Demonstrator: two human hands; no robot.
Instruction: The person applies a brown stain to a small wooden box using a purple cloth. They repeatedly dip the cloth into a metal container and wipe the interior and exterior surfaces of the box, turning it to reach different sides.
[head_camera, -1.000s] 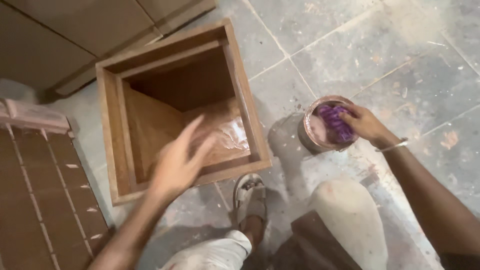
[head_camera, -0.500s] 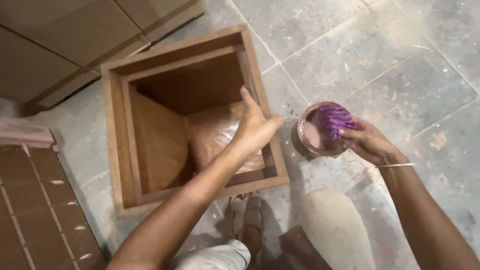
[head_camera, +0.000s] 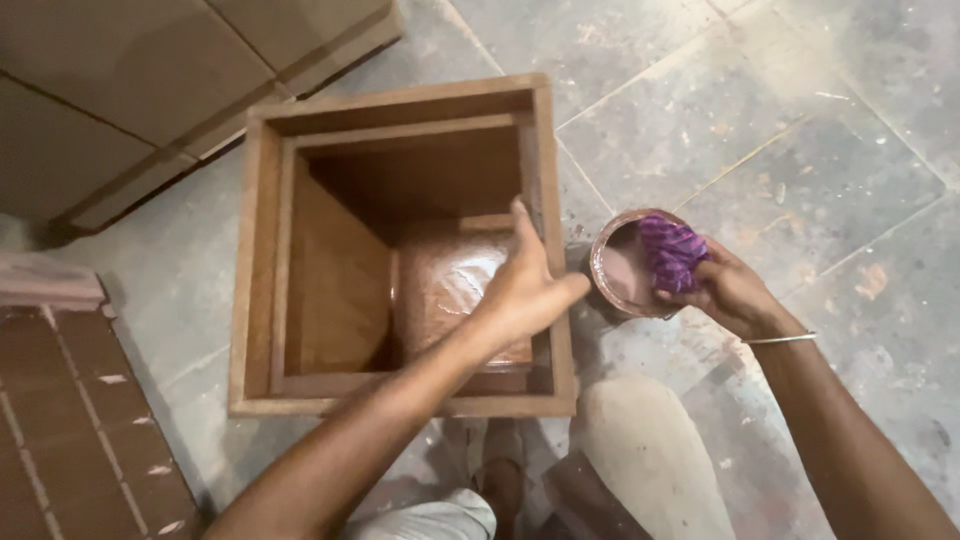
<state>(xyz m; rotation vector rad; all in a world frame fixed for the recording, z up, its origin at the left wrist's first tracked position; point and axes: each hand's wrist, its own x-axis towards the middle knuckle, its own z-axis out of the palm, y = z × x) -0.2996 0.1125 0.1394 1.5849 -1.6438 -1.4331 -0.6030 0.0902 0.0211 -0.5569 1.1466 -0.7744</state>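
Head view, looking straight down. Left hand (head_camera: 525, 290) rests on the right wall of the wooden box (head_camera: 260, 260), fingers pressed together and pointing up the frame along that wall, thumb spread toward the right. Its palm side is hidden, so whether it grips the wall or only lies on it cannot be told. The forearm runs from the lower left of the frame and covers part of the box's near wall.

Right hand (head_camera: 730, 295) is closed around a purple cloth wad (head_camera: 670, 250), holding it at the rim of a small round tin (head_camera: 620, 265). The fingertips are hidden behind the cloth. The tin stands on the floor just beside the box's right wall; its contents read only as a dull pinkish surface, and the kind of liquid cannot be made out. A thin metal bangle (head_camera: 780, 339) sits on the right wrist.

Box orientation: open side up, square in outline, with no distinct long axis; its walls run nearly parallel to the frame edges, turned slightly clockwise. The inner bottom shows a glossy wet-looking patch, partly hidden by the left hand.

Stone floor tiles (head_camera: 760, 130) surround the box. Flat brown boards (head_camera: 120, 90) lie at the upper left, cut off by the frame. A foot in a sandal (head_camera: 495, 470) shows below the box, partly covered by the left forearm.
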